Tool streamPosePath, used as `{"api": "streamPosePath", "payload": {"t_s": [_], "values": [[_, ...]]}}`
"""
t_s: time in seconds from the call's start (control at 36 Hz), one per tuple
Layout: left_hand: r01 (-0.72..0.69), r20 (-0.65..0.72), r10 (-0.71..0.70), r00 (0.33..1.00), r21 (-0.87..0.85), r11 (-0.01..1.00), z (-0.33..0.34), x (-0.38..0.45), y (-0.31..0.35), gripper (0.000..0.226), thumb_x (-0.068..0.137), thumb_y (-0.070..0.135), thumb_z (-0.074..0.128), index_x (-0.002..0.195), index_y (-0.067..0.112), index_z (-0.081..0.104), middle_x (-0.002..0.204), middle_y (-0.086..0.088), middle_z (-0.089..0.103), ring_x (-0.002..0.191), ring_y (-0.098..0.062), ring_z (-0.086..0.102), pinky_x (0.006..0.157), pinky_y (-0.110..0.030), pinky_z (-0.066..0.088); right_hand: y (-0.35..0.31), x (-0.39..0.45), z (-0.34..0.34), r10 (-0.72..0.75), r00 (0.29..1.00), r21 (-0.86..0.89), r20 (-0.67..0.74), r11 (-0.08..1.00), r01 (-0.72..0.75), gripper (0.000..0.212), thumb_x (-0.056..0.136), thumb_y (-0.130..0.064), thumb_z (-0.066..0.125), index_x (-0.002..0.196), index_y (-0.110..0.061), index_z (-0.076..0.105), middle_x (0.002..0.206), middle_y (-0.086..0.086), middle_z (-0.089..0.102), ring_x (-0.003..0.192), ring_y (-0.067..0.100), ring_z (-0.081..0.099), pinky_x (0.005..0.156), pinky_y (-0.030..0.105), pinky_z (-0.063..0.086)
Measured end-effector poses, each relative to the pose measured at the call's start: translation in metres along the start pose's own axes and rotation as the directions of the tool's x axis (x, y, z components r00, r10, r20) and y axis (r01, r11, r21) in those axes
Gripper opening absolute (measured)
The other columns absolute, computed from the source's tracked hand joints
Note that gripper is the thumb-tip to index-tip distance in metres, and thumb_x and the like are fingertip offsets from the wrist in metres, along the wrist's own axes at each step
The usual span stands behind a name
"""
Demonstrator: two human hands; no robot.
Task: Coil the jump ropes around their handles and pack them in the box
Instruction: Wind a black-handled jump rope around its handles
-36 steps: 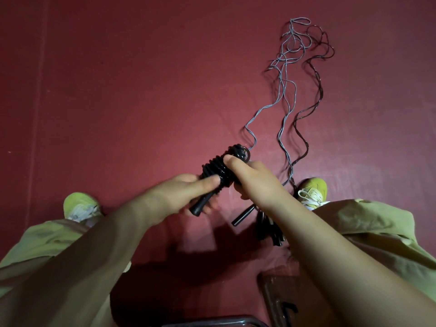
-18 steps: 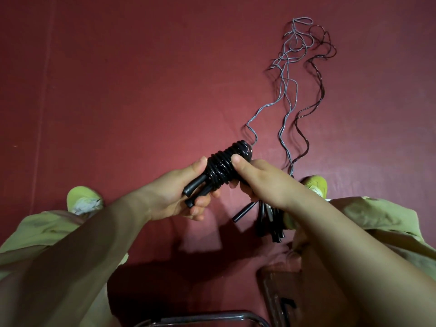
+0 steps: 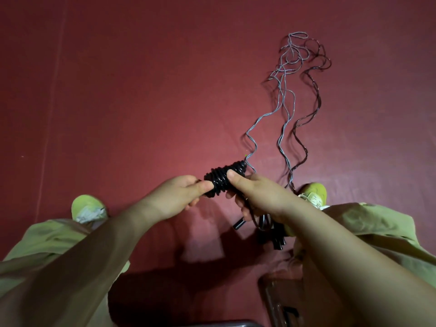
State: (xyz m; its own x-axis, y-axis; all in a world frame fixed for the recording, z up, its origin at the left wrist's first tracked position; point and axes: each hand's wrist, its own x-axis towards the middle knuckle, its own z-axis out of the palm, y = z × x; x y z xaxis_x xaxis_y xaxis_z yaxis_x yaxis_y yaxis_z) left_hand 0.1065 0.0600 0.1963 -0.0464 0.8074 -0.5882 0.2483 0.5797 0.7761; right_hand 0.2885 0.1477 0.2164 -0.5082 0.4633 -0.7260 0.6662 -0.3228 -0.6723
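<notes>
Overhead, left hand [image 3: 175, 197] and right hand [image 3: 257, 197] gripping coiled rope bundle [image 3: 221, 178], above red floor [image 3: 141, 90].

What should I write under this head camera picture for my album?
Two hands, left and right, grip a black coiled jump rope bundle above a red floor where loose ropes trail away.

The person wears loose olive-green trousers [image 3: 377, 223] and lime-green sneakers [image 3: 87, 207] with white laces. Both forearms [image 3: 94, 256] are bare, with no sleeves, watch or rings showing.
</notes>
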Motion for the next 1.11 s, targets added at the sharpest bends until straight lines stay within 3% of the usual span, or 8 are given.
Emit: {"api": "streamPosePath", "payload": {"t_s": [0.11, 0.19, 0.33, 0.5, 0.61, 0.69, 0.86, 1.11], "values": [[-0.044, -0.058, 0.054, 0.997, 0.164, 0.985, -0.001, 0.004, -0.008, 0.059, 0.051, 0.073, 0.050, 0.078, 0.022, 0.059, 0.065, 0.009, 0.054, 0.065, -0.014, 0.050, 0.070, -0.039, 0.044, -0.001, -0.001, 0.002, 0.014, 1.000, 0.142, -0.006, 0.990, -0.013, 0.051, 0.087, -0.067, 0.048, 0.081, -0.018, 0.062, 0.064, -0.001, 0.051, 0.054, 0.015, 0.046, 0.058, 0.030, 0.041], [-0.033, -0.046, 0.042, 0.998, 0.184, 0.982, -0.003, 0.003, -0.008, 0.054, 0.051, 0.068, 0.060, 0.085, 0.026, 0.057, 0.071, 0.012, 0.058, 0.069, -0.009, 0.054, 0.069, -0.033, 0.043, -0.004, 0.001, 0.002, -0.062, 0.996, 0.035, -0.070, 0.997, 0.064, 0.035, 0.092, -0.052, 0.052, 0.075, -0.021, 0.054, 0.067, -0.002, 0.049, 0.053, 0.011, 0.040, 0.056, 0.027, 0.038], [0.037, 0.282, 0.006, 0.959, -0.147, 0.988, 0.002, -0.009, -0.002, 0.061, 0.048, 0.054, 0.074, 0.087, 0.011, 0.053, 0.066, -0.002, 0.060, 0.062, -0.017, 0.055, 0.061, -0.030, 0.044, -0.004, 0.000, 0.002, -0.220, 0.975, -0.058, -0.030, 0.974, 0.218, 0.032, 0.093, -0.042, 0.055, 0.068, -0.022, 0.049, 0.052, -0.018, 0.043, 0.045, -0.001, 0.035, 0.054, 0.021, 0.028], [0.362, 0.553, -0.039, 0.832, -0.488, 0.794, 0.004, -0.016, 0.004, 0.095, 0.044, 0.079, 0.073, 0.106, 0.009, 0.057, 0.081, -0.012, 0.071, 0.063, -0.020, 0.066, 0.064, -0.034, 0.057, -0.007, -0.007, 0.000, -0.287, 0.957, -0.019, 0.042, 0.958, 0.287, 0.025, 0.097, -0.033, 0.053, 0.074, -0.021, 0.051, 0.050, -0.024, 0.046, 0.047, -0.006, 0.043, 0.050, 0.007, 0.033], [0.345, 0.463, -0.111, 0.880, -0.459, 0.819, 0.010, -0.019, 0.014, 0.062, 0.076, 0.065, 0.037, 0.103, 0.013, 0.058, 0.080, -0.009, 0.072, 0.058, -0.016, 0.063, 0.062, -0.031, 0.054, -0.011, -0.011, -0.001, -0.265, 0.961, -0.053, 0.076, 0.962, 0.269, 0.028, 0.099, -0.028, 0.049, 0.072, -0.022, 0.050, 0.047, -0.024, 0.046, 0.046, -0.007, 0.042, 0.051, 0.009, 0.033], [0.253, 0.362, -0.077, 0.929, -0.468, 0.847, 0.014, -0.021, 0.016, 0.045, 0.083, 0.052, 0.050, 0.100, 0.011, 0.061, 0.078, -0.008, 0.072, 0.056, -0.015, 0.063, 0.061, -0.029, 0.052, -0.011, -0.011, 0.002, -0.247, 0.967, -0.097, 0.062, 0.963, 0.252, 0.031, 0.097, -0.038, 0.053, 0.071, -0.021, 0.051, 0.050, -0.018, 0.047, 0.046, -0.003, 0.041, 0.053, 0.016, 0.032], [0.145, 0.165, -0.071, 0.984, -0.497, 0.855, 0.010, -0.016, 0.016, 0.039, 0.072, 0.041, 0.059, 0.093, 0.008, 0.060, 0.073, -0.003, 0.071, 0.056, -0.014, 0.063, 0.059, -0.029, 0.051, -0.019, -0.014, 0.000, -0.251, 0.968, -0.043, 0.007, 0.967, 0.251, 0.037, 0.093, -0.040, 0.057, 0.108, -0.006, 0.061, 0.087, 0.006, 0.060, 0.069, 0.016, 0.055, 0.061, 0.030, 0.045], [0.166, 0.114, -0.121, 0.986, -0.665, 0.728, 0.002, -0.013, 0.018, 0.039, 0.071, 0.042, 0.053, 0.092, 0.010, 0.061, 0.070, -0.004, 0.069, 0.051, -0.015, 0.060, 0.052, -0.026, 0.054, -0.017, -0.010, -0.007, -0.152, 0.988, 0.239, -0.005, 0.960, 0.149, 0.012, 0.094, -0.015, 0.059, 0.083, -0.015, 0.054, 0.068, -0.004, 0.062, 0.050, 0.009, 0.053, 0.047, 0.018, 0.042]]}}
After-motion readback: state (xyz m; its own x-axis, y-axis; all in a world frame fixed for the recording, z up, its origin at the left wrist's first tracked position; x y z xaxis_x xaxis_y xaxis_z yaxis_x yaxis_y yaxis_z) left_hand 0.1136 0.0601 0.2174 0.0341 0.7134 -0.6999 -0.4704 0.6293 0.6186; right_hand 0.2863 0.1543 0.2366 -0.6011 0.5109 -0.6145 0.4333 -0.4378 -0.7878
